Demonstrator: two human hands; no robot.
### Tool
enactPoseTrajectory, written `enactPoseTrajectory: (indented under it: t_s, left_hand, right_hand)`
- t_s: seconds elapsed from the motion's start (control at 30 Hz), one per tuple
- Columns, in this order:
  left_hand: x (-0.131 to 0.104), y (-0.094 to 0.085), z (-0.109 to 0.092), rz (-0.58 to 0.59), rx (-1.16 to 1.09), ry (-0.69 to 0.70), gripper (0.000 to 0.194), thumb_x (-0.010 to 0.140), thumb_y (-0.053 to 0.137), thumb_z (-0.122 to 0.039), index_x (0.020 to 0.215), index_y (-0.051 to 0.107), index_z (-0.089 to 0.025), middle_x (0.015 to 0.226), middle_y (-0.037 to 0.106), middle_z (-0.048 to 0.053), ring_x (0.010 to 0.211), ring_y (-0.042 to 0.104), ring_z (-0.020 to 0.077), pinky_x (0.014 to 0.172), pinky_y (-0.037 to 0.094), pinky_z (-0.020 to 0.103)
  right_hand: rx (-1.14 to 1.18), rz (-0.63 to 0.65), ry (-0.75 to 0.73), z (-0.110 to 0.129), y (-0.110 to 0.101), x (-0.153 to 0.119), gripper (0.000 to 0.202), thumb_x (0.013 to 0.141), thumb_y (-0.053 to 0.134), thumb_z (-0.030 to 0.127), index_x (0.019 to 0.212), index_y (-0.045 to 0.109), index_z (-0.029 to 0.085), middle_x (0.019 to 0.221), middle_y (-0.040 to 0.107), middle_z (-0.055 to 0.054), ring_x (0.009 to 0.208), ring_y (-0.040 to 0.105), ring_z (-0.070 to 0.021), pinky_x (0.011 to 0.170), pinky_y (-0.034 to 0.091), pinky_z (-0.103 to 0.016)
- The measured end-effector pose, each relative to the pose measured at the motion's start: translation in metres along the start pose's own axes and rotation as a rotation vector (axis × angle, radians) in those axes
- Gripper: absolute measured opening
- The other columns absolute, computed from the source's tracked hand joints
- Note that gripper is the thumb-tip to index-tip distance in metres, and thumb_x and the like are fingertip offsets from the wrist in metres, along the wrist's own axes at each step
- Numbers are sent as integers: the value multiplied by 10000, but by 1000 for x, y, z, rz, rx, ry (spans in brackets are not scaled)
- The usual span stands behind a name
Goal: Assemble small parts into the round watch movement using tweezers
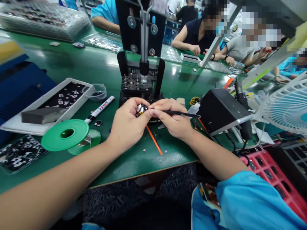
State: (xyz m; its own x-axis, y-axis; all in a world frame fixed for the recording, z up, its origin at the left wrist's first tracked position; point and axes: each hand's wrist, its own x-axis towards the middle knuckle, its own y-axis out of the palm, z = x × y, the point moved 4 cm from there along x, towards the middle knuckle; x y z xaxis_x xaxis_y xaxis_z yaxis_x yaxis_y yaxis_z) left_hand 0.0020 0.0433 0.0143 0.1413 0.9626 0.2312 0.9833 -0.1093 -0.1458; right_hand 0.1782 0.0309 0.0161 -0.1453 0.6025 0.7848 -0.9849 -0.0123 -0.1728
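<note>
Between the fingertips of my left hand (128, 123) is a small shiny part (141, 110), silver and black with a bit of yellow; its exact kind does not show. My right hand (176, 123) grips black tweezers (185, 113), whose tip reaches the small part. Both hands meet above the table's front half, just before a black bench press (144, 68). Under them an orange stick (153, 140) lies on the green table (134, 164). The fingers partly cover the small part.
To the left are a solder wire spool (54, 135), a paint marker (100, 108), a clear cup (96, 92) and a white tray (79, 103). A black box (218, 110) and a fan (287, 103) stand right. Co-workers sit across the table.
</note>
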Motion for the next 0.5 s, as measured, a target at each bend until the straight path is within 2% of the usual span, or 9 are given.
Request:
enactPoseTrajectory:
  t_s: [0.27, 0.4, 0.5]
  left_hand:
    - [0, 2, 5, -21, -84, 17, 266, 852, 886, -327, 1038, 728, -222, 850, 719, -1, 747, 593, 158, 695, 498, 299]
    - [-1, 3, 5, -22, -76, 16, 264, 854, 881, -309, 1055, 729, -228, 839, 706, -13, 747, 594, 157, 720, 519, 301]
    - [-2, 3, 5, -16, -64, 7, 268, 851, 883, -307, 1052, 724, -228, 824, 698, -18, 733, 583, 154, 695, 509, 293]
  right_hand:
    - [-15, -4, 28, -1, -1, 0, 39, 1061, 821, 280, 1030, 825, 305, 1077, 882, 1, 1064, 853, -171, 972, 721, -386]
    - [-54, 2, 73, -3, -1, 0, 110, 1064, 805, 368, 988, 799, 289, 1053, 880, -7, 1047, 854, -184, 958, 723, -402]
    - [-14, -2, 54, -2, -1, -1, 56, 1059, 814, 313, 1006, 805, 295, 1049, 872, 3, 1038, 847, -177, 948, 717, -386]
